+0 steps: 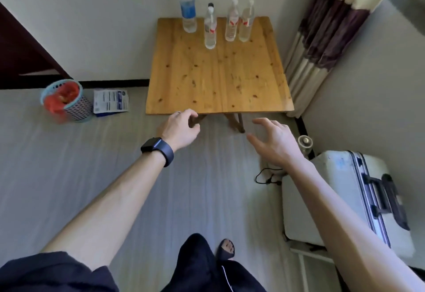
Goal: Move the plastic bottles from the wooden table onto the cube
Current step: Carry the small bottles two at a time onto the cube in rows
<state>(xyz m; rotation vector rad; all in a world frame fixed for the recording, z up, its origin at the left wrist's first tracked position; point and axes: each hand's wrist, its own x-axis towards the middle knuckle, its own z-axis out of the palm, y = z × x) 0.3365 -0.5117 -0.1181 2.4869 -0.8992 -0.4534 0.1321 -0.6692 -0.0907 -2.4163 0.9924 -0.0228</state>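
Several clear plastic bottles stand upright at the far side of the wooden table (218,80): a tall one with a blue label (188,6), one with a black cap (210,29), and two with red labels (231,21) (247,21). My left hand (181,128), with a watch on its wrist, hovers just short of the table's near edge, fingers loosely curled and holding nothing. My right hand (273,139) is stretched out below the near right corner, fingers spread and empty. I cannot tell which object is the cube.
A blue basket (66,100) with red contents and a printed packet (110,101) lie on the floor left of the table. A white suitcase (345,195) sits at the right, with a black cable (264,176) beside it. A striped curtain (326,31) hangs behind the table's right side.
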